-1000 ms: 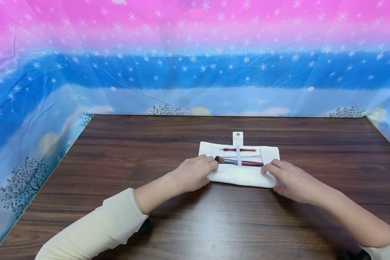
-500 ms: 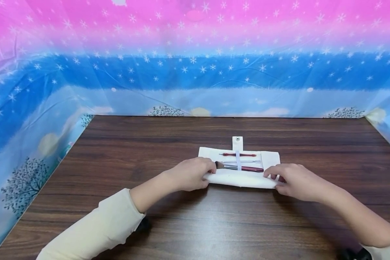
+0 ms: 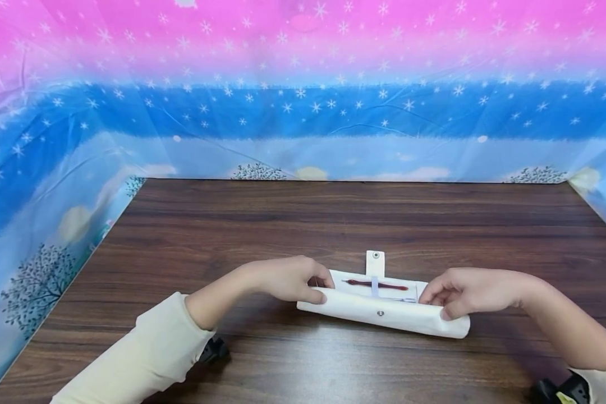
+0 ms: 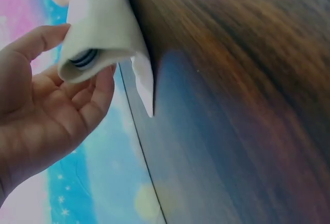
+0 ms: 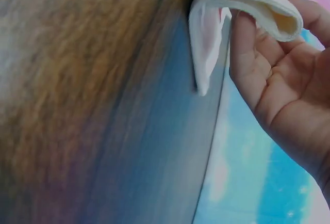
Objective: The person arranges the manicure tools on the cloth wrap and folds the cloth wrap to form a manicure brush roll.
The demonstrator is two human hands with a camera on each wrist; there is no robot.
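Note:
A white fabric tool roll [image 3: 348, 306] lies partly rolled up on the table, its rolled edge toward me and a small metal snap [image 3: 380, 313] on the outside. My left hand [image 3: 290, 278] grips the roll's left end, thumb on the near side and fingers tucked behind. At the right end my right hand [image 3: 480, 292] pinches it the same way. On the flat part still showing, a thin dark-red tool [image 3: 379, 285] sits under a pale elastic band [image 3: 375, 287]. A strap [image 3: 375, 262] with a snap sticks out beyond the far edge. Dark banding [image 4: 84, 58] shows inside the roll in the left wrist view.
The dark wood-grain table [image 3: 232, 219] reaches back to a pink and blue snowflake cloth [image 3: 303, 112] hung behind it and along the sides. Black devices [image 3: 214, 349] are worn at both wrists.
Both hands have rolled the near part over toward the far side, and the brush is now covered. The snap has come into view on the roll, and the strap sits nearer to me.

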